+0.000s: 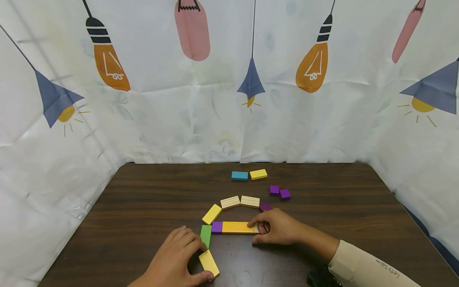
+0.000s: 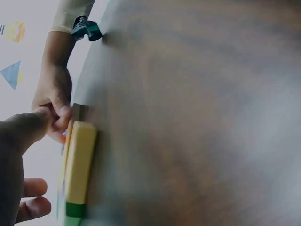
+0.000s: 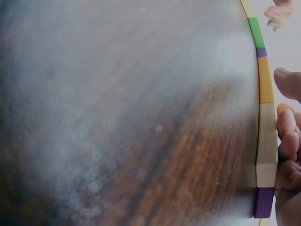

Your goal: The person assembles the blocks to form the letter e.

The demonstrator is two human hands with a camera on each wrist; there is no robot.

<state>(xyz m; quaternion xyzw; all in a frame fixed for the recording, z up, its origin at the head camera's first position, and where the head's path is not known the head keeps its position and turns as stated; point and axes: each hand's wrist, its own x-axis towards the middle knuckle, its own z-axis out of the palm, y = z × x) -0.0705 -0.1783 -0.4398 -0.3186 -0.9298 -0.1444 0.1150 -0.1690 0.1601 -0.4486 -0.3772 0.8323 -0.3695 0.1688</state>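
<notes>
In the head view, my left hand (image 1: 175, 259) is spread about a yellow block (image 1: 209, 264), thumb near its front end. The left wrist view shows its fingers slightly above that block (image 2: 80, 165). A green block (image 1: 206, 236) adjoins the yellow one. From the green block a row runs right: a purple block (image 1: 216, 227), a long gold block (image 1: 237, 227) and pale wood (image 1: 256, 229), mostly hidden by my right hand (image 1: 281, 228). Its fingers bend by the pale wood, seen longer in the right wrist view (image 3: 266, 136), with the thumb raised apart.
Behind the row curve a yellow block (image 1: 212, 214), two striped wooden blocks (image 1: 230, 202) and a partly hidden purple block (image 1: 265, 207). Farther back lie two purple cubes (image 1: 274, 190), a blue block (image 1: 239, 175) and another yellow block (image 1: 258, 174). A printed curtain (image 1: 215, 127) hangs behind the table.
</notes>
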